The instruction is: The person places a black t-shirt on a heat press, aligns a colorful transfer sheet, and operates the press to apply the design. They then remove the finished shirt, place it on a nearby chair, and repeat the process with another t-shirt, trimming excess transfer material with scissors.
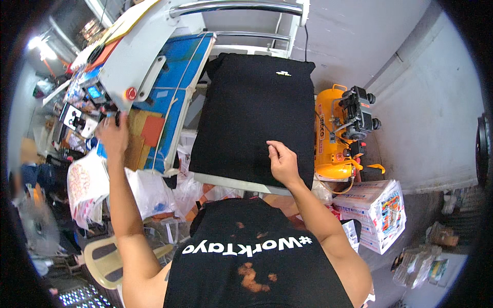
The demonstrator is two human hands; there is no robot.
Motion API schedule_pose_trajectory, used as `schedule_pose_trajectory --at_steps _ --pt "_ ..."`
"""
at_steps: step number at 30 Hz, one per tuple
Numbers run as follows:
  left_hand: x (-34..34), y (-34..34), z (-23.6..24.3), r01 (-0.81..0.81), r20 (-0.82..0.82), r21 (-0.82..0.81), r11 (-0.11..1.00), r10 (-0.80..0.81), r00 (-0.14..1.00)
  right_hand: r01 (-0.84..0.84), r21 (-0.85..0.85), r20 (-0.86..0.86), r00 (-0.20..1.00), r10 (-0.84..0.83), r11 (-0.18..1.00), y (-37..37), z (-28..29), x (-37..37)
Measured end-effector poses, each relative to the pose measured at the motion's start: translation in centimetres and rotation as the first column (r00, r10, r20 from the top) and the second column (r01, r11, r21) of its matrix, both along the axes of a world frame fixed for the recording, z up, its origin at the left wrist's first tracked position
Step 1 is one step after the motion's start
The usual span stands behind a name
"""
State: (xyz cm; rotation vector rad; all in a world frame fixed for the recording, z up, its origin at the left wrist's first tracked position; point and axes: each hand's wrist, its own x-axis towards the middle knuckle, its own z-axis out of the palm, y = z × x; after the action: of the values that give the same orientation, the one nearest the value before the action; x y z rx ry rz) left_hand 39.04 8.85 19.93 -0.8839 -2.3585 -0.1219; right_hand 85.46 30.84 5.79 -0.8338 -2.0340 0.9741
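A black T-shirt [241, 108] with a small light print near its upper right lies flat on the press's lower platen [215, 179]. My right hand [280, 161] is over the shirt's lower right part, fingers loosely curled with nothing visible in them. My left hand [112, 131] is raised at a black part [121, 117] below the red button [130, 93] and lit control panel [93, 91]; it is blurred, so its grip is unclear. Left of the shirt, a blue board [172, 66] bears a red pad [153, 131].
An orange compressor [328, 154] stands right of the platen beside a wall [431, 102], with a printed carton [367, 220] below it. Metal bars [241, 9] cross behind the press. White bags [87, 185] and a beige plastic chair [102, 262] are at the lower left.
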Motion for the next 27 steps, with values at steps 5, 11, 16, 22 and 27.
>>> schedule_pose_trajectory --at_steps 5,11,16,22,27 --pt "0.9 0.5 -1.2 -0.03 0.2 0.13 0.991 0.004 0.98 -0.262 -0.178 -0.187 0.955 0.228 0.949 -3.2 4.8 -0.3" --pt "11.5 2.3 1.3 0.193 0.214 0.362 0.912 -0.283 0.935 -0.287 0.476 -0.421 0.756 0.502 0.832 -6.5 12.5 -8.0" --pt "20.6 -2.0 1.2 0.408 0.325 0.863 0.298 -0.946 0.002 -0.351 0.654 -0.209 0.767 0.606 0.67 -11.7 16.1 -13.5" --pt "12.2 -12.8 -0.7 0.08 0.255 0.966 0.246 -0.848 -0.465 -0.509 0.607 0.006 0.771 0.637 0.61 -20.0 14.8 -22.5" --pt "3.1 -20.9 -8.9 -0.333 0.18 0.846 0.417 -0.81 -0.558 -0.442 0.656 -0.021 0.8 0.6 0.612 -23.2 11.8 -29.8"
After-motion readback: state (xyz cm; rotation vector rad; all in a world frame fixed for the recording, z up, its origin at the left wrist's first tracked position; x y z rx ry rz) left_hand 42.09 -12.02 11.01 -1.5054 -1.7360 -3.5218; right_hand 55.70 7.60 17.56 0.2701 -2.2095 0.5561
